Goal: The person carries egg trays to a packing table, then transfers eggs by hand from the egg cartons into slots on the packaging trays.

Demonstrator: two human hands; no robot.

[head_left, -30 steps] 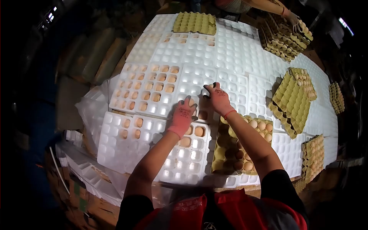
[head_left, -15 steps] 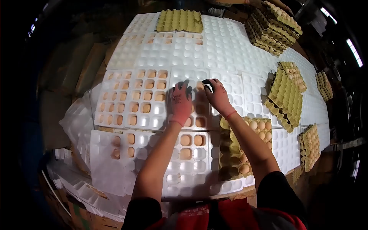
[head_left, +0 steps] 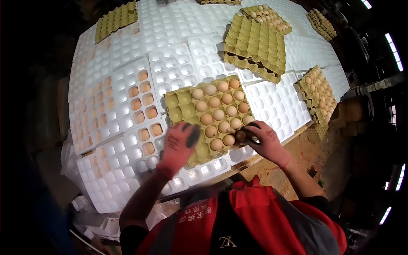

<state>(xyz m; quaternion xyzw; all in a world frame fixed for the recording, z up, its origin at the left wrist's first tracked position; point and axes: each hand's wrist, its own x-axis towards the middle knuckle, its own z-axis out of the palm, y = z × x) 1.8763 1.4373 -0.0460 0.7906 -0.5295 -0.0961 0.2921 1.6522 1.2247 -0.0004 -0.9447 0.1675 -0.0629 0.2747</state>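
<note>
A yellow-green egg carton [head_left: 180, 106] with several brown eggs [head_left: 214, 101] lies in front of me, its left columns without eggs. At its near right corner my right hand [head_left: 265, 142], in a pink glove with dark fingertips, has its fingers closed around a brown egg [head_left: 240, 136]. My left hand [head_left: 178, 146], gloved the same way, is over the carton's left edge, its fingers curled; whether anything is under them is hidden. White foam trays [head_left: 112, 170] lie to the left, and some of their pockets hold eggs [head_left: 144, 134].
Stacked empty cartons [head_left: 255, 44] stand beyond the egg carton, with an egg-filled one [head_left: 267, 18] behind. More filled cartons [head_left: 316, 91] sit at the right table edge. An empty carton [head_left: 117, 20] lies far left. The wooden table edge [head_left: 293, 135] runs near my right hand.
The view has swung right. Both hands have moved from the white trays to the egg carton, and my right hand has closed around an egg at its corner.
</note>
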